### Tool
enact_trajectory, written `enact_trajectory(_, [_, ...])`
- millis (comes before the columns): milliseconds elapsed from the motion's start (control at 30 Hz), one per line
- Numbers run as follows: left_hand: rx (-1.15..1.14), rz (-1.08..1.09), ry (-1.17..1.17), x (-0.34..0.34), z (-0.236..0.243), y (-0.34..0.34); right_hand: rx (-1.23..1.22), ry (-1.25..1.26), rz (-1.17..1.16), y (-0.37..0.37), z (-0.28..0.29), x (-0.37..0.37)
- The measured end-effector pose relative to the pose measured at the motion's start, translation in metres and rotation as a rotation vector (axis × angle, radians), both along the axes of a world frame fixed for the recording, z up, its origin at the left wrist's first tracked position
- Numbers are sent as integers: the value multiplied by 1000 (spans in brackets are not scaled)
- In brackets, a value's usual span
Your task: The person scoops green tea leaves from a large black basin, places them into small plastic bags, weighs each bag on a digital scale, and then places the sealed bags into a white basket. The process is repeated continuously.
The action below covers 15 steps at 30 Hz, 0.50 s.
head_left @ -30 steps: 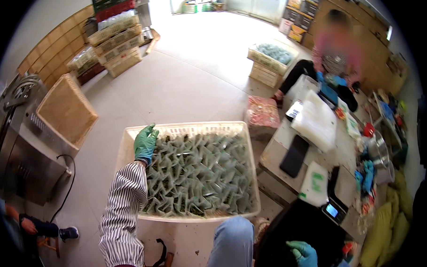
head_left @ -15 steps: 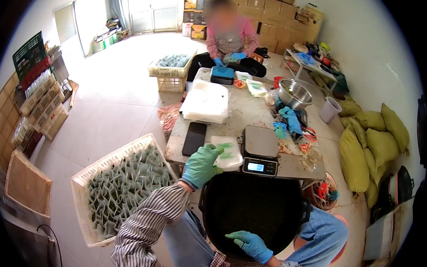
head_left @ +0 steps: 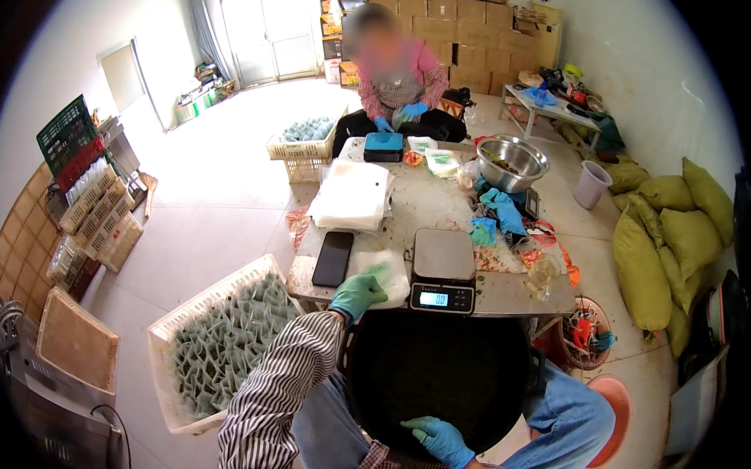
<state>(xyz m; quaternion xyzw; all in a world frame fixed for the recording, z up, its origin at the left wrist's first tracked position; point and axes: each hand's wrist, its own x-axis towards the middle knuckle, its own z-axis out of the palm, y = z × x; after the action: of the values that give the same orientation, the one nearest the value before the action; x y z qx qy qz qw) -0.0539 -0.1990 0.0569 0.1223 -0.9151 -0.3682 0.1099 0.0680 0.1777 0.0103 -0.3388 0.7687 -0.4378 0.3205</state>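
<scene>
My left hand (head_left: 357, 294), in a green glove, lies on a small clear bag (head_left: 381, 273) at the near edge of the low table (head_left: 424, 204), its fingers closed on the bag's corner. My right hand (head_left: 439, 441), in a blue glove, rests on the near rim of a big black basin (head_left: 438, 373) of dark loose leaves between my knees. A digital scale (head_left: 442, 268) stands just right of the left hand. A black phone (head_left: 332, 258) lies just left of the bag.
A white crate (head_left: 222, 343) full of small green packets sits on the floor at my left. Another person sits at the table's far end. A stack of white bags (head_left: 353, 195), a metal bowl (head_left: 513, 161) and yellow-green sacks (head_left: 665, 241) lie around.
My view has swung from the packet crate to the table. My left hand left the crate and came onto the clear bag by the scale. My right hand stayed at the basin.
</scene>
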Motion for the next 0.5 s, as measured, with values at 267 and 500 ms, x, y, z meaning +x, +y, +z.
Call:
enact_trajectory(267, [215,61,53,14,16,3,20,18,-1,-2,15,-1])
enact_trajectory(500, [127,-154,335,122,5,167,-626,-302,-399,-42,39,-14])
